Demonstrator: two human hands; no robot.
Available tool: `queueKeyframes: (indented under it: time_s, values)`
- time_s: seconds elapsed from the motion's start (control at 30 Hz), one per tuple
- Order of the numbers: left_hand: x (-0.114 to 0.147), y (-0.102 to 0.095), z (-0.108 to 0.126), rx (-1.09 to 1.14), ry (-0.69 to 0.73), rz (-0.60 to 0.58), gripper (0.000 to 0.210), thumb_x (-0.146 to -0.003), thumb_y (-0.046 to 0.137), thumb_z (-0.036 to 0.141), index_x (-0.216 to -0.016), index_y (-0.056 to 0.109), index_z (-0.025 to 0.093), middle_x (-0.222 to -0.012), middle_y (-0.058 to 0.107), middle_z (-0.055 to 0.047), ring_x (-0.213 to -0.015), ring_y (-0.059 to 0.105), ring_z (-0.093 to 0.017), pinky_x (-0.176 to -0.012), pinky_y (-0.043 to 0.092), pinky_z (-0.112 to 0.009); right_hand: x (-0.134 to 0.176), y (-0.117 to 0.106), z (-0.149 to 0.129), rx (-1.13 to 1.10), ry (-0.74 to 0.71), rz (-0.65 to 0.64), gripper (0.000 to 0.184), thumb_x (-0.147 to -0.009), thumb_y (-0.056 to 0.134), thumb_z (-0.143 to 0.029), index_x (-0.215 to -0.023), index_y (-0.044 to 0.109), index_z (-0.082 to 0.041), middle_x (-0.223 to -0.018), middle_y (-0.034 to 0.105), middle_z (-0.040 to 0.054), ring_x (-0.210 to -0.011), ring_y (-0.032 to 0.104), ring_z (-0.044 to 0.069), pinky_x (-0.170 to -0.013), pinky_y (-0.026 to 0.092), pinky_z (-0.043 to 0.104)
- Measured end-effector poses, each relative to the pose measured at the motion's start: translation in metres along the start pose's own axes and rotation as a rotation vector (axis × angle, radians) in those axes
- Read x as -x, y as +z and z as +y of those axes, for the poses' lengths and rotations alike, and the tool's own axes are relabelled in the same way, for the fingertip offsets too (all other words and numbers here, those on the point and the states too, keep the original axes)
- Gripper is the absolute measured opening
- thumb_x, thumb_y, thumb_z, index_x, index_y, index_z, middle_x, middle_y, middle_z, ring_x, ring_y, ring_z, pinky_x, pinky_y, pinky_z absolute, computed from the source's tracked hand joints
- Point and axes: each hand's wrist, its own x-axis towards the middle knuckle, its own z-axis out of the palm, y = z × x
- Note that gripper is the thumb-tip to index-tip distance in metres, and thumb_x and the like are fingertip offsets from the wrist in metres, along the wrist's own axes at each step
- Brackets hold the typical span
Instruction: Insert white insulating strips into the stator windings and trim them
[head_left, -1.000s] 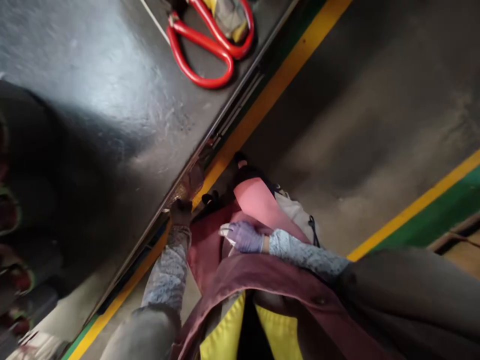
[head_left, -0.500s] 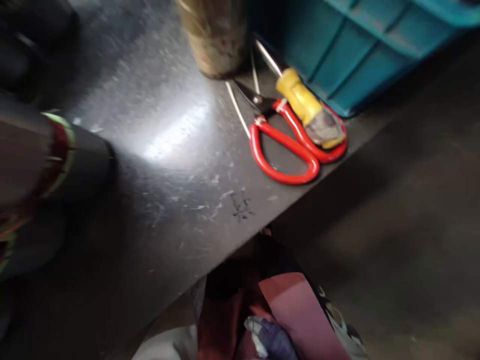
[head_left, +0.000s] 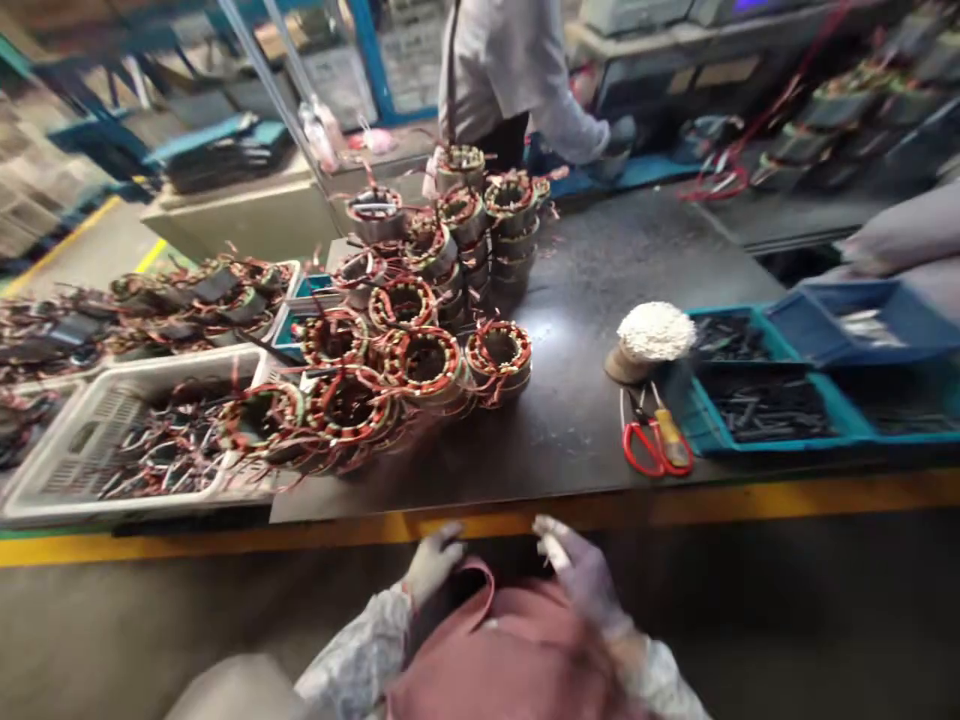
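My left hand (head_left: 435, 566), in a pale glove, is in front of the table's near edge beside a reddish apron (head_left: 517, 650). Its fingers point forward, a little apart, with nothing visible in them. Across the apron, my right hand (head_left: 581, 572) wears a purplish glove with white fingertips; its fingers are loosely bent and apart, and I see nothing held. Beyond the hands, wire-wound motor stators (head_left: 424, 365) stand in stacks on the dark table (head_left: 555, 440). Red-handled scissors (head_left: 643, 452) and a yellow-handled screwdriver (head_left: 670, 436) lie at the table's right front.
Blue-green bins (head_left: 847, 425) of dark pieces stand at the right, beside a holder packed with white strands (head_left: 656, 332). White crates (head_left: 90, 440) of wired parts line the left. A co-worker (head_left: 510, 80) stands behind the table; another person's sleeve (head_left: 911, 230) shows at right.
The view has swung up and back from a close look at the scissors and screwdriver to the whole table. Both my hands now show; earlier only part of a purplish glove was visible.
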Motion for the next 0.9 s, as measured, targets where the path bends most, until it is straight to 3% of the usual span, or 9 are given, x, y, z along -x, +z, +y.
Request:
queueKeyframes:
  time_s: [0.1, 0.2, 0.3, 0.4, 0.47, 0.57, 0.73, 0.83, 0.9]
  values:
    - [0.035, -0.064, 0.031, -0.015, 0.069, -0.112, 0.029, -0.064, 0.081, 0.015, -0.092, 0.078, 0.017, -0.094, 0.076, -0.010, -0.093, 0.071, -0.027, -0.093, 0.055, -0.038, -0.028, -0.023, -0.075, -0.041, -0.013, 0.089, 0.036, -0.085, 0.049, -0.040, -0.102, 0.073, -0.020, -0.095, 0.077, 0.0097, -0.074, 0.075, 0.024, -0.073, 0.065, 0.041]
    - [0.055, -0.137, 0.079, -0.200, 0.500, -0.113, 0.027, -0.074, 0.072, 0.021, -0.101, 0.078, 0.023, -0.102, 0.076, -0.008, -0.097, 0.071, -0.025, -0.094, 0.055, -0.036, -0.061, -0.031, -0.145, 0.048, -0.188, 0.146, 0.034, -0.086, 0.051, -0.040, -0.106, 0.072, -0.019, -0.097, 0.076, 0.0097, -0.076, 0.075, 0.023, -0.075, 0.064, 0.040]
    - [0.066, -0.200, 0.133, -0.430, 0.983, 0.158, 0.028, -0.083, 0.064, 0.024, -0.108, 0.075, 0.025, -0.106, 0.076, -0.007, -0.098, 0.071, -0.023, -0.092, 0.055, -0.032, -0.101, -0.028, -0.213, 0.247, -0.448, 0.128, 0.031, -0.088, 0.053, -0.038, -0.107, 0.071, -0.021, -0.106, 0.075, 0.0091, -0.096, 0.073, 0.024, -0.090, 0.060, 0.042]
    - [0.060, -0.238, 0.174, -0.634, 1.090, 0.448, 0.035, -0.089, 0.057, 0.026, -0.122, 0.068, 0.022, -0.118, 0.071, -0.010, -0.110, 0.067, -0.023, -0.099, 0.051, -0.035, -0.137, -0.014, -0.270, 0.421, -0.673, 0.035, 0.029, -0.089, 0.052, -0.034, -0.105, 0.071, -0.021, -0.113, 0.073, 0.0089, -0.108, 0.068, 0.024, -0.100, 0.054, 0.042]
    - [0.048, -0.251, 0.186, -0.803, 1.021, 0.462, 0.041, -0.089, 0.058, 0.028, -0.128, 0.064, 0.019, -0.124, 0.068, -0.013, -0.116, 0.063, -0.027, -0.105, 0.047, -0.041, -0.153, 0.000, -0.292, 0.485, -0.781, -0.060, 0.030, -0.090, 0.049, -0.033, -0.108, 0.071, -0.020, -0.115, 0.072, 0.0090, -0.109, 0.067, 0.022, -0.100, 0.054, 0.039]
    - [0.032, -0.261, 0.187, -1.030, 0.929, 0.331, 0.040, -0.086, 0.061, 0.027, -0.125, 0.066, 0.019, -0.128, 0.065, -0.014, -0.124, 0.057, -0.032, -0.113, 0.037, -0.053, -0.165, 0.019, -0.297, 0.627, -0.850, -0.181, 0.034, -0.093, 0.047, -0.034, -0.113, 0.069, -0.018, -0.119, 0.070, 0.0098, -0.110, 0.066, 0.022, -0.099, 0.053, 0.037]
    - [0.018, -0.269, 0.191, -1.095, 0.948, 0.184, 0.039, -0.084, 0.059, 0.019, -0.122, 0.066, 0.021, -0.134, 0.062, -0.014, -0.133, 0.049, -0.036, -0.118, 0.023, -0.060, -0.177, 0.053, -0.269, 0.974, -0.581, -0.107, 0.050, -0.086, 0.057, -0.046, -0.118, 0.064, -0.008, -0.117, 0.068, 0.0206, -0.111, 0.063, 0.033, -0.099, 0.049, 0.046]
    - [0.016, -0.266, 0.204, -1.047, 0.914, 0.088, 0.042, -0.081, 0.055, 0.009, -0.120, 0.067, 0.019, -0.129, 0.064, -0.014, -0.134, 0.048, -0.035, -0.118, 0.023, -0.056, -0.177, 0.079, -0.263, 0.969, -0.459, -0.068, 0.071, -0.081, 0.059, -0.058, -0.124, 0.058, -0.002, -0.116, 0.065, 0.0280, -0.114, 0.061, 0.039, -0.098, 0.048, 0.052]
    - [0.015, -0.264, 0.211, -1.062, 0.906, 0.026, 0.037, -0.083, 0.054, 0.009, -0.116, 0.068, 0.017, -0.120, 0.067, -0.015, -0.128, 0.053, -0.033, -0.118, 0.027, -0.051, -0.177, 0.096, -0.265, 0.929, -0.308, -0.015, 0.085, -0.075, 0.060, -0.068, -0.128, 0.055, -0.002, -0.109, 0.066, 0.0319, -0.107, 0.063, 0.045, -0.088, 0.050, 0.058]
